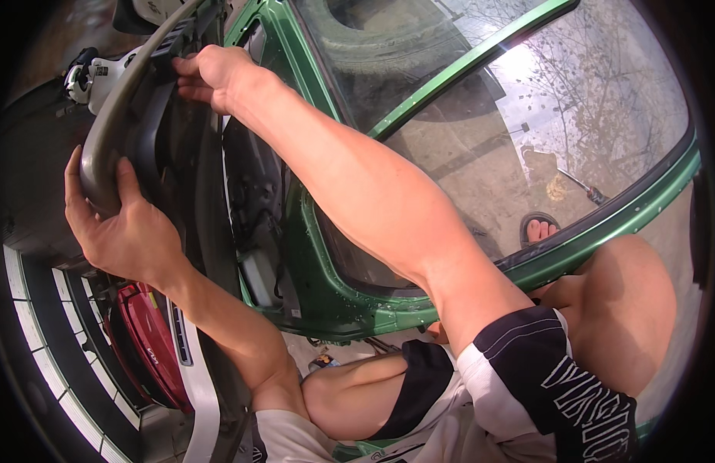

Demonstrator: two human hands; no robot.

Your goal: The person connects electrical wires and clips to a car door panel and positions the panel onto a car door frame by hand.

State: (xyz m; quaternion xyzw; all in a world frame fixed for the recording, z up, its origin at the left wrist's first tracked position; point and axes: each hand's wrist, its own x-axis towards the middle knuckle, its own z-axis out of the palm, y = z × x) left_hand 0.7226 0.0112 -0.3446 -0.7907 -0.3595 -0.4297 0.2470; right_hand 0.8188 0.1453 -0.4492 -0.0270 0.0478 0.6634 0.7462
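A long dark grey plastic trim panel (149, 123) with a rounded rim stands tilted at my left. My left hand (133, 231) wraps round the rim's near end, thumb on the inner side and fingers outside. Farther up, my right hand (218, 77) reaches across with bent fingers, their tips against the panel's inner face. Exactly what the fingertips press there is hidden. Right beside the panel is a green car door (326, 309) with its window glass (488, 170) in the frame. Dark gaps and a pale plastic part (257, 276) show in the door's body.
Beyond the glass are a tool with a dark handle (596, 196), a sandalled foot (539, 229) and a tyre (388, 38). Branches reflect in the pane. At lower left stands a red car (151, 347). A white and black object (103, 83) lies behind the panel.
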